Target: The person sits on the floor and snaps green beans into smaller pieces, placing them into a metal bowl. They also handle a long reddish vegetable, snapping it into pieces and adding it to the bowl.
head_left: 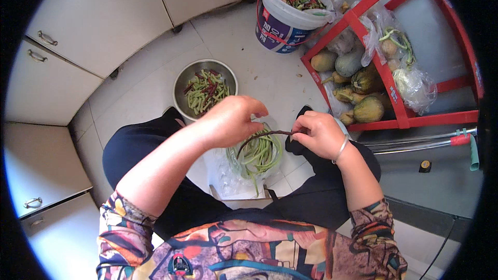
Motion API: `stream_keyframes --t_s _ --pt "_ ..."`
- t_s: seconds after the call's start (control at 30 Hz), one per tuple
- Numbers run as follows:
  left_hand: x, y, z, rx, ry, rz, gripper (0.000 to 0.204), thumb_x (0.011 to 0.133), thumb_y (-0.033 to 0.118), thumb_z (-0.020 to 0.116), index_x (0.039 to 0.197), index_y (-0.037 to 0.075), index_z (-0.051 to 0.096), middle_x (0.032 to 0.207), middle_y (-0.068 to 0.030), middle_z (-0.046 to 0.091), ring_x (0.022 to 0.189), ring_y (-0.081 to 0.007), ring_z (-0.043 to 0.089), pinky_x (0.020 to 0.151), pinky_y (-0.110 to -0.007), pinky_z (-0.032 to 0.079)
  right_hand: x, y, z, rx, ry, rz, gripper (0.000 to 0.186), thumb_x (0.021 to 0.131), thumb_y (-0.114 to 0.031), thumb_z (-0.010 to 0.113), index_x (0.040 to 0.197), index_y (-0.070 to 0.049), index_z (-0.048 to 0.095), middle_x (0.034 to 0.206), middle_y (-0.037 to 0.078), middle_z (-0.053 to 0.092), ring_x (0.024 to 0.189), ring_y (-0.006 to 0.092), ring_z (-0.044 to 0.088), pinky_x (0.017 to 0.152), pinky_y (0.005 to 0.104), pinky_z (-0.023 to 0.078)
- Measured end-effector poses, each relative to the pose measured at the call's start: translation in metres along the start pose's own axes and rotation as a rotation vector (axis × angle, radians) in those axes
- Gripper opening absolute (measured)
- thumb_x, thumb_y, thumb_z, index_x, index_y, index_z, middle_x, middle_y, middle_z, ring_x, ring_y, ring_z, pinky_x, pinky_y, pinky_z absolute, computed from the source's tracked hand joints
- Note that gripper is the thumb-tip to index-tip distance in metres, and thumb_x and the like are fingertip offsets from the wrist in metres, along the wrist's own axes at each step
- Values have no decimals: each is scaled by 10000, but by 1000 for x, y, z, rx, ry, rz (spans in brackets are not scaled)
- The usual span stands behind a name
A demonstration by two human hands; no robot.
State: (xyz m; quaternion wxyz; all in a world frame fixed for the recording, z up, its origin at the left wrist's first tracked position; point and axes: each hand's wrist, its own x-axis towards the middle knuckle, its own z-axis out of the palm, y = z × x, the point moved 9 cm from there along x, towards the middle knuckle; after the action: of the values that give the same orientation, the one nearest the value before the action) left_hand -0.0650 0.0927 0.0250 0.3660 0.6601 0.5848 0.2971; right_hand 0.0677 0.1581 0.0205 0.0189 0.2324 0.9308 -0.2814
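My right hand [311, 132] pinches a long, dark purple bean [275, 132], which arcs down and left over a loose coil of long green beans [262, 158] on crumpled clear plastic [223, 173] between my legs. My left hand [238, 119] hovers just left of it, fingers curved and apart, with nothing visible between them; the bean passes close beneath its thumb. Beyond it, a steel bowl [182, 80] holds short pieces of green and dark red bean.
A white bucket [280, 36] of vegetable scraps stands at the back. A red rack [410, 122] with gourds [368, 109] and bagged vegetables is at the right, above metal tubes [415, 142] and a small yellow-and-black item [425, 166]. Pale cabinets [104, 10] line the left and back.
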Motion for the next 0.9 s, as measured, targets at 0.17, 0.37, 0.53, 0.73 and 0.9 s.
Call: stream_keyframes --t_s 0.17,0.37,0.53,0.73,0.9 --pt "4 31 10 20 66 173 285 746 142 697 992 19 622 874 -146 608 791 -297 596 687 -355 484 -4 -43 -41 241 202 -101 116 729 -83 686 827 -35 649 686 64 553 564 161 549 529 276 442" --pt "5 34 -10 65 148 107 145 772 151 663 859 35 647 769 -122 610 725 -293 601 645 -365 474 0 -40 -63 268 370 -186 138 768 -33 629 901 -20 662 694 84 557 584 183 540 552 282 441" --pt "2 27 -15 221 209 107 132 743 141 667 828 46 637 761 -109 601 710 -296 603 622 -380 475 7 -49 -59 193 360 -273 107 754 -32 618 858 -26 643 717 96 577 600 225 574 561 310 465" --pt "4 23 -14 403 256 45 168 720 141 674 865 80 617 774 -87 579 683 -297 607 579 -387 486 18 -50 -42 57 369 -201 88 695 -64 640 760 -60 580 680 78 546 588 253 580 523 339 473" --pt "5 36 -10 410 313 143 151 722 143 669 849 90 607 718 -81 545 625 -288 595 529 -373 486 18 -56 -40 55 481 -211 100 676 -55 645 738 -51 567 670 81 537 557 239 568 508 323 470"
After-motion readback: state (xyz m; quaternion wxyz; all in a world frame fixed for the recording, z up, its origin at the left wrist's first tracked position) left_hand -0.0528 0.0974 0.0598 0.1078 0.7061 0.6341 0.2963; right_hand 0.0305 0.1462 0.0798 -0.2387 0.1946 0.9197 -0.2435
